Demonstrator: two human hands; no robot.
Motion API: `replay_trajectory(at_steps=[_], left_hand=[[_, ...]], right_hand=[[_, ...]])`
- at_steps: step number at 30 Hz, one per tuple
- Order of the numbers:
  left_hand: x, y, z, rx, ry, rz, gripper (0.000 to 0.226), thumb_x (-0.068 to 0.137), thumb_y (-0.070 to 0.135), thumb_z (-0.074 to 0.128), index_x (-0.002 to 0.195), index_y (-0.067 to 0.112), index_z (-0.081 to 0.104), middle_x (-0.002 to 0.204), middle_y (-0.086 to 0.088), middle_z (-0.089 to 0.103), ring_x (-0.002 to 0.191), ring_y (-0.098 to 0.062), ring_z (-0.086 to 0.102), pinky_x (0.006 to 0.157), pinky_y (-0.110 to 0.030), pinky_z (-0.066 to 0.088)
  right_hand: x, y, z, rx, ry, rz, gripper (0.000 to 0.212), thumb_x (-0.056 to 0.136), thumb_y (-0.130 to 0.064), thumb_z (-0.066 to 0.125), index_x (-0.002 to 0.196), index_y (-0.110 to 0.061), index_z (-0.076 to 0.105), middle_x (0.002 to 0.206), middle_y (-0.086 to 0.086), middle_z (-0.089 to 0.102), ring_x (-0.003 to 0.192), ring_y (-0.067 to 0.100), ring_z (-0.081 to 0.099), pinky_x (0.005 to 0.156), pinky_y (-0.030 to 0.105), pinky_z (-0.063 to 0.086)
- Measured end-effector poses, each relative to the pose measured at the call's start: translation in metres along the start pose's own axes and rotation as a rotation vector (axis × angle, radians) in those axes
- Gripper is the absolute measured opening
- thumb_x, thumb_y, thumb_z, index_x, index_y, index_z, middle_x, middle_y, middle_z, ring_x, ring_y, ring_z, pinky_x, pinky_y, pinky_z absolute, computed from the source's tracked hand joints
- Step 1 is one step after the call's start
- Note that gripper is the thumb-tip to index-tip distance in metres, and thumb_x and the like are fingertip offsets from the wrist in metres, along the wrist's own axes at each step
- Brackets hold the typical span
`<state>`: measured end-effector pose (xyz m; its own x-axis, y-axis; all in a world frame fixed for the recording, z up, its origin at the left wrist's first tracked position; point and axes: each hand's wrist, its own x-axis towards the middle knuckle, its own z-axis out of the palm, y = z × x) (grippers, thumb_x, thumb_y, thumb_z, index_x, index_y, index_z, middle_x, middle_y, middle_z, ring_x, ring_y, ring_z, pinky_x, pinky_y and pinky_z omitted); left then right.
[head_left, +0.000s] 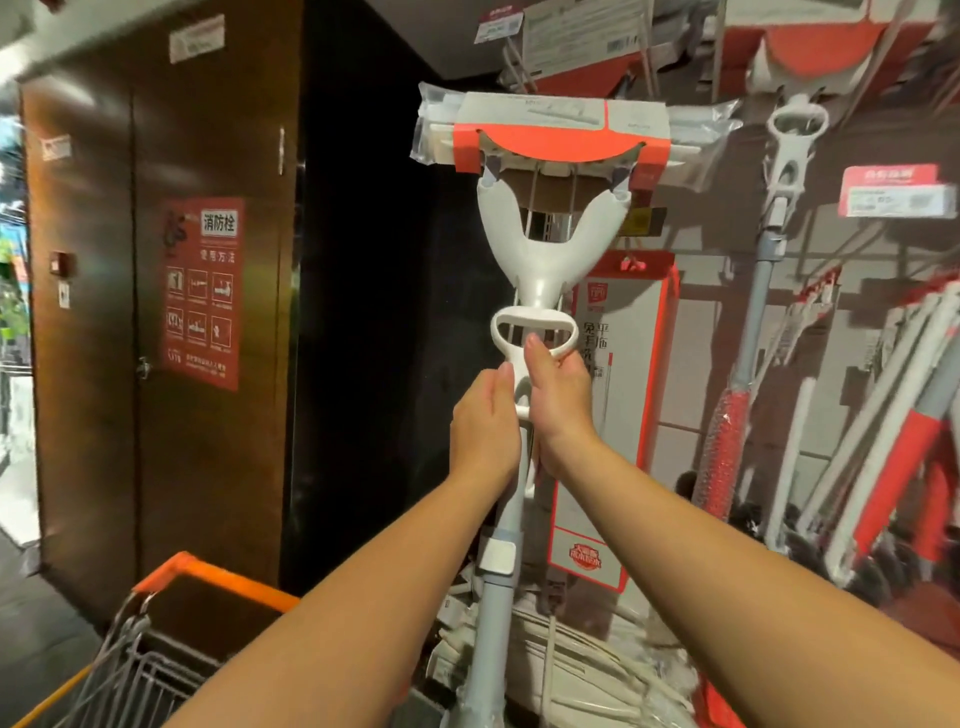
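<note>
Mop upright, head above both hands

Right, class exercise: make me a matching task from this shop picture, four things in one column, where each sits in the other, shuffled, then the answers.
1 mop head
2 trolley
3 red notice
4 right hand

A bottom left corner
B mid-frame, gripping the mop
C top centre, in plastic wrap
D on the brown door, left

Pairs: 1-C, 2-A, 3-D, 4-B
</note>
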<state>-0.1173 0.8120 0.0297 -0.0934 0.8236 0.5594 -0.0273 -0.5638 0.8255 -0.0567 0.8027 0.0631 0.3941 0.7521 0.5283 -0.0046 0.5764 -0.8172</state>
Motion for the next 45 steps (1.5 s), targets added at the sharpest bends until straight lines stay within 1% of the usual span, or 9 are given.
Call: replay_trajectory(at_steps=[5, 7, 10, 19, 23, 30, 35, 40, 45], left_hand=[[0.049, 0.006, -0.002, -0.060, -0.035, 0.014, 0.039, 0.100, 0.039, 0.036, 0.087, 0.014, 0.062, 0.087, -0.008, 0.067, 0.085, -0.025, 0.065, 0.080, -0.045, 0.054], [0.069, 0.013, -0.002, -0.098, -0.053, 0.039, 0.039, 0.101, 0.038, 0.036, 0.088, 0.012, 0.062, 0.087, -0.008, 0.066, 0.083, -0.022, 0.065, 0.077, -0.039, 0.054], [0.096, 0.022, -0.002, -0.125, -0.091, 0.090, 0.038, 0.102, 0.036, 0.035, 0.091, 0.010, 0.061, 0.088, -0.007, 0.065, 0.081, -0.017, 0.062, 0.073, -0.031, 0.050], [0.147, 0.045, -0.002, -0.186, -0.146, 0.184, 0.033, 0.102, 0.036, 0.035, 0.091, 0.014, 0.057, 0.084, -0.001, 0.060, 0.075, -0.012, 0.056, 0.069, -0.031, 0.049], [0.162, 0.058, 0.000, -0.182, -0.152, 0.220, 0.034, 0.101, 0.037, 0.035, 0.092, 0.012, 0.056, 0.089, -0.008, 0.062, 0.077, -0.016, 0.055, 0.070, -0.035, 0.049], [0.187, 0.082, -0.003, -0.160, -0.188, 0.243, 0.035, 0.100, 0.042, 0.035, 0.096, 0.014, 0.057, 0.095, -0.010, 0.064, 0.090, -0.027, 0.063, 0.081, -0.044, 0.053], [0.208, 0.092, -0.008, -0.152, -0.177, 0.280, 0.034, 0.101, 0.041, 0.034, 0.098, 0.015, 0.055, 0.091, -0.005, 0.061, 0.083, -0.019, 0.059, 0.076, -0.037, 0.052], [0.231, 0.095, -0.003, -0.174, -0.184, 0.295, 0.035, 0.102, 0.040, 0.033, 0.100, 0.013, 0.056, 0.094, -0.007, 0.061, 0.081, -0.017, 0.057, 0.073, -0.034, 0.051], [0.247, 0.091, 0.015, -0.198, -0.162, 0.313, 0.033, 0.102, 0.039, 0.033, 0.100, 0.014, 0.055, 0.089, -0.002, 0.058, 0.077, -0.011, 0.054, 0.063, -0.022, 0.043]], right_hand=[[0.040, -0.009, 0.026, -0.090, 0.035, -0.051, 0.014, 0.097, -0.027, 0.054, 0.099, -0.016, 0.062, 0.084, 0.001, 0.066, 0.076, 0.011, 0.063, 0.078, 0.035, 0.054], [0.057, -0.016, 0.036, -0.125, 0.055, -0.080, 0.014, 0.097, -0.028, 0.054, 0.097, -0.017, 0.062, 0.084, 0.001, 0.066, 0.078, 0.012, 0.064, 0.079, 0.037, 0.054], [0.078, -0.026, 0.049, -0.152, 0.078, -0.120, 0.019, 0.097, -0.029, 0.053, 0.105, -0.014, 0.062, 0.086, 0.000, 0.066, 0.079, 0.011, 0.064, 0.075, 0.032, 0.053], [0.114, -0.052, 0.071, -0.165, 0.141, -0.210, 0.024, 0.096, -0.027, 0.055, 0.114, -0.012, 0.061, 0.088, -0.001, 0.066, 0.079, 0.009, 0.064, 0.069, 0.024, 0.052], [0.127, -0.065, 0.077, -0.164, 0.167, -0.247, 0.020, 0.096, -0.027, 0.056, 0.108, -0.013, 0.062, 0.092, 0.005, 0.069, 0.086, 0.018, 0.067, 0.079, 0.036, 0.055], [0.141, -0.089, 0.088, -0.183, 0.174, -0.284, 0.021, 0.097, -0.029, 0.053, 0.110, -0.014, 0.060, 0.088, -0.001, 0.066, 0.079, 0.010, 0.064, 0.065, 0.025, 0.050], [0.157, -0.099, 0.104, -0.187, 0.180, -0.281, 0.023, 0.096, -0.031, 0.055, 0.110, -0.014, 0.061, 0.094, 0.003, 0.069, 0.088, 0.018, 0.067, 0.076, 0.033, 0.054], [0.176, -0.104, 0.111, -0.181, 0.156, -0.284, 0.023, 0.096, -0.029, 0.056, 0.113, -0.014, 0.061, 0.094, 0.002, 0.068, 0.086, 0.015, 0.066, 0.080, 0.033, 0.054], [0.195, -0.106, 0.105, -0.223, 0.145, -0.310, 0.022, 0.097, -0.028, 0.054, 0.113, -0.014, 0.059, 0.087, -0.004, 0.063, 0.075, 0.005, 0.060, 0.060, 0.020, 0.046]])
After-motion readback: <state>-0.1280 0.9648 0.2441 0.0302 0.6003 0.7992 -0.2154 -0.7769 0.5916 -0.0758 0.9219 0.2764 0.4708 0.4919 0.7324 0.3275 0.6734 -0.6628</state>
